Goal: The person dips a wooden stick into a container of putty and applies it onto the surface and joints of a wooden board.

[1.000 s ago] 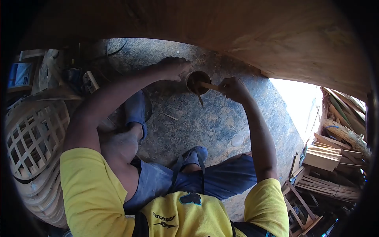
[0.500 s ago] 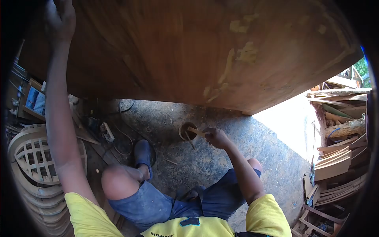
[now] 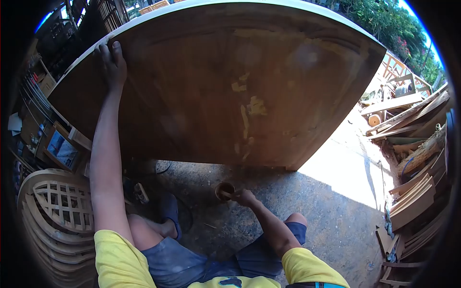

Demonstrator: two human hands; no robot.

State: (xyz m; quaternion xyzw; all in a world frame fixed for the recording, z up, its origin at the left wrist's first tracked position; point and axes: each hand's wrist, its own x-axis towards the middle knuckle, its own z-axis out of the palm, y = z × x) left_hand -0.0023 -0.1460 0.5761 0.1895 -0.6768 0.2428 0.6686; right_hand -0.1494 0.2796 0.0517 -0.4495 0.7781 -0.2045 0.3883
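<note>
In front of me stands a large brown wooden panel [image 3: 192, 105], leaning over the floor, with pale yellowish patches on its face. My left hand [image 3: 113, 67] is raised against the panel close to its upper left edge, fingers stretched out and apart. Low down, my right hand [image 3: 245, 197] is closed around the pale handle of a paintbrush [image 3: 232, 195]. The brush's far end goes into a small round pot [image 3: 224, 190] on the floor, so its bristles are hidden. Brown material shows inside the pot.
Curved slatted wooden frames [image 3: 62, 206] are stacked at the left. A power strip [image 3: 141, 193] and cable lie near my foot. Wood offcuts and boards [image 3: 413, 201] pile up along the right side. Sunlight falls on the floor [image 3: 336, 177] at the right.
My view has tilted up, bringing the panel's top edge and the trees into sight. My right hand has moved closer to the pot with the brush; my left hand stays at the panel.
</note>
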